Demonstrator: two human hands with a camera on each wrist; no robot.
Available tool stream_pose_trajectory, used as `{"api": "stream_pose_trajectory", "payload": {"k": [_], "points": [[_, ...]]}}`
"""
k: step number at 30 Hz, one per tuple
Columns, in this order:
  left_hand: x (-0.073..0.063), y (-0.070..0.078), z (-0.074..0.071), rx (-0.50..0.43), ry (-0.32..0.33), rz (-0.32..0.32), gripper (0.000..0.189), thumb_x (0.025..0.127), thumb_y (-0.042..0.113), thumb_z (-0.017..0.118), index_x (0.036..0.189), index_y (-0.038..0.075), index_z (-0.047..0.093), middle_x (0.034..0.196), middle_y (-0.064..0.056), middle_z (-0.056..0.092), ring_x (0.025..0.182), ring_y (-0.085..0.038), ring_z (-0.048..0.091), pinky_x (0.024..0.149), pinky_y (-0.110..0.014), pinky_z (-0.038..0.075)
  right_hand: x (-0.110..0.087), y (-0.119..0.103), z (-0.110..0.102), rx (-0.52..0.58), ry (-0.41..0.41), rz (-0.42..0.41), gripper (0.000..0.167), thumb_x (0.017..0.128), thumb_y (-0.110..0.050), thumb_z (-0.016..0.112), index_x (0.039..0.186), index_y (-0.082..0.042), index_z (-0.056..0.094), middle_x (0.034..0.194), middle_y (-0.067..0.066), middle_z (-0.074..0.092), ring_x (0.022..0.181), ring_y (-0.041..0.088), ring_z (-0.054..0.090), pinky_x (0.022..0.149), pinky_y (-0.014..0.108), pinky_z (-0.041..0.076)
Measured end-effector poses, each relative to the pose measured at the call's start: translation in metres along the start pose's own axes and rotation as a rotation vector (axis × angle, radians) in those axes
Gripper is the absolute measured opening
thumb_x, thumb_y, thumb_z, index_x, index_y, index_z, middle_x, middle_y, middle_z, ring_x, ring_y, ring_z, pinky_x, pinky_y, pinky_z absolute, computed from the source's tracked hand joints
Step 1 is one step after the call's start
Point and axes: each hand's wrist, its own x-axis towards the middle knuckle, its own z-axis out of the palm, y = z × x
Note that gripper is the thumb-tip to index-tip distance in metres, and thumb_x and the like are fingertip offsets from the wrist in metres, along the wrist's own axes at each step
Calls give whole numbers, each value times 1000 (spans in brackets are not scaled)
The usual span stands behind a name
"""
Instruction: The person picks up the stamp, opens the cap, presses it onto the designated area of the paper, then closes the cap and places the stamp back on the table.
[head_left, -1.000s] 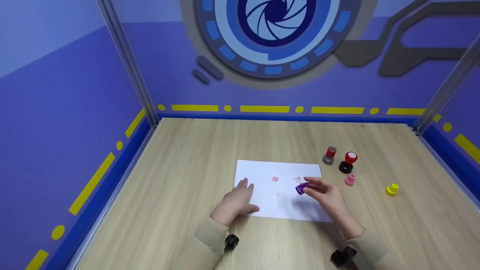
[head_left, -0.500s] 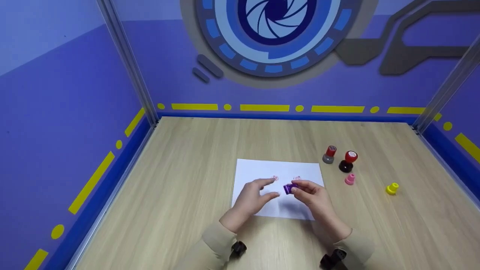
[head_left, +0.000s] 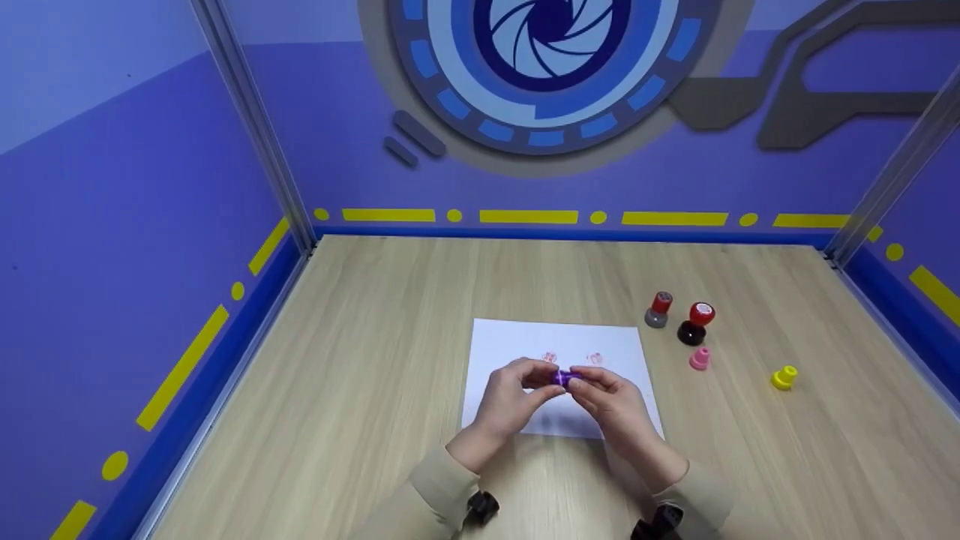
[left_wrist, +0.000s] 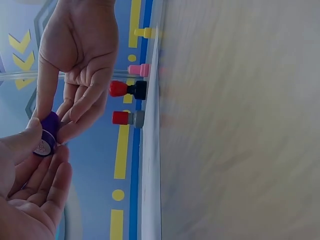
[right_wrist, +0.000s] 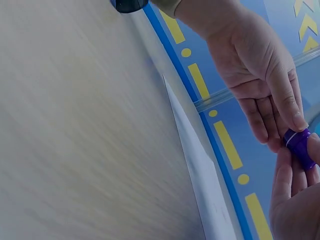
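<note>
Both hands on one purple stamp (head_left: 564, 378), held up over the white paper (head_left: 487, 349) and clear of it; the left wrist view shows the gap. Left hand (head_left: 506, 397) grasps the left end, thumb and fingertips pinching it; right hand (head_left: 619, 405) grasps the right end the same way. Fingertips of the two hands nearly meet around the stamp, which lies roughly sideways in the head view. A thin white band circles it toward the left-hand end, and the left wrist view shows a round pale end face (left_wrist: 42, 147) with a line drawing — too small to read.

Paper lies flat on the wooden table (head_left: 360, 360), under the hands. Two red prints show on its far half: left print (head_left: 550, 357) just beyond the left hand's fingers, right print (head_left: 595, 359) just beyond the right hand's.

Right of the paper, four more stamps, all upright: a red and gray stamp (head_left: 659, 310) farthest back, a red and black stamp (head_left: 697, 324) beside it, a pink stamp (head_left: 700, 359) just in front of that, a yellow stamp (head_left: 784, 378) well apart to the right.

Beige sleeves (head_left: 442, 484) on both arms, a black device (head_left: 482, 508) at each wrist. Blue wall (head_left: 322, 135) behind, yellow stripes along its bottom.
</note>
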Motion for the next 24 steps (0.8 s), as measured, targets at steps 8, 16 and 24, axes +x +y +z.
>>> {"api": "stream_pose_trajectory", "payload": {"k": [8, 16, 24], "points": [[0, -2, -1, 20, -14, 3, 23, 87, 14, 81, 108, 5, 77, 102, -8, 77, 93, -15, 75, 83, -19, 61, 0, 0, -2, 15, -34, 18, 18, 97, 0, 67, 115, 2, 68, 105, 1, 74, 104, 11, 73, 96, 24, 59], [4, -5, -6, -18, 11, -6, 26, 87, 10, 81, 111, 3, 76, 102, -13, 78, 91, -18, 75, 80, -21, 61, 7, -8, -9, -10, 20, 17, 19, 99, 0, 64, 117, 2, 70, 103, 0, 76, 100, 10, 75, 92, 21, 60], [9, -5, -16, -37, 81, -53, 26, 86, 7, 82, 111, 2, 75, 104, -14, 77, 93, -20, 75, 83, -22, 61, 21, -22, -24, -658, 59, -267, 28, 93, -7, 76, 120, -1, 73, 107, 12, 77, 96, 16, 73, 86, 20, 60]]}}
